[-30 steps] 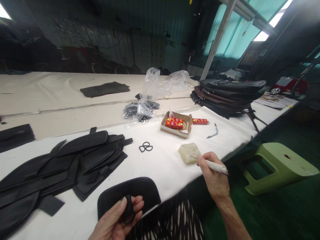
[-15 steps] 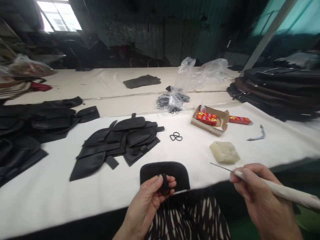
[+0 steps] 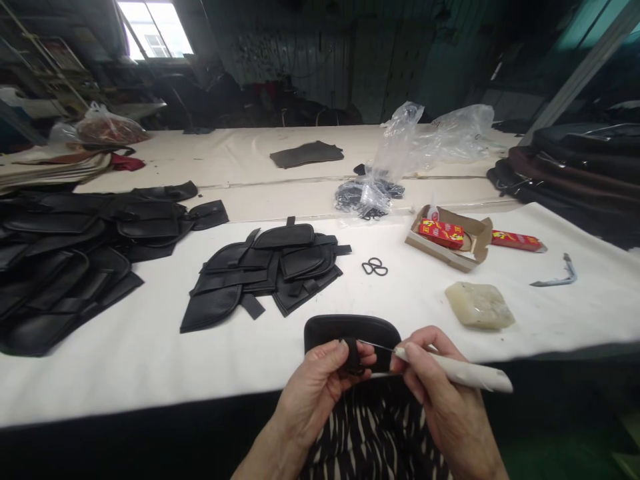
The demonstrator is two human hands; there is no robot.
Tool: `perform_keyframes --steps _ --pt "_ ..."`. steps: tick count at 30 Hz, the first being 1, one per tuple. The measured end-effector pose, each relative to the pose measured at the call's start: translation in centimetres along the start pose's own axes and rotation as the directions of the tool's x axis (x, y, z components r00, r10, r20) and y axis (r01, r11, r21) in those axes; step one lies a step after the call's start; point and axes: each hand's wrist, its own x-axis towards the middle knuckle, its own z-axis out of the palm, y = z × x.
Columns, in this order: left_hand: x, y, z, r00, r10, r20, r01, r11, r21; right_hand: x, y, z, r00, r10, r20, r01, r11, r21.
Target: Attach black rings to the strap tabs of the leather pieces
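Note:
Between the thumb and fingers of my left hand point(image 3: 317, 383) is a folded black strap point(image 3: 353, 353), with a dark ring seemingly at its lower end. My right hand point(image 3: 437, 383) grips an awl point(image 3: 477, 373) with a thick off-white handle and a thin metal shaft. The shaft points left and its tip reaches the strap; whether it touches or pierces it, I cannot tell. Behind both hands, a rounded black leather flap point(image 3: 320, 327) lies at the table's front edge. Several black D-rings point(image 3: 375, 268) rest on the white cloth beyond.
Black leather pieces point(image 3: 225, 280) are piled left of centre, with more pieces point(image 3: 55, 267) farther left. To the right are a yellowish block point(image 3: 480, 305), a cardboard box point(image 3: 445, 257) holding red packets, and a bent metal tool point(image 3: 560, 277). A plastic bag point(image 3: 370, 197) contains dark rings.
My right hand has brought the awl leftward, so its tip now meets the strap in my left hand. The view has turned slightly left.

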Motion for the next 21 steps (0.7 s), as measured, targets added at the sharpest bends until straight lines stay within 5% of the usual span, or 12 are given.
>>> perform_keyframes --steps 21 --pt "-0.08 -0.72 0.49 0.996 0.081 -0.026 -0.082 0.997 -0.017 0.33 -0.15 0.83 0.99 -0.088 0.114 0.103 0.986 -0.133"
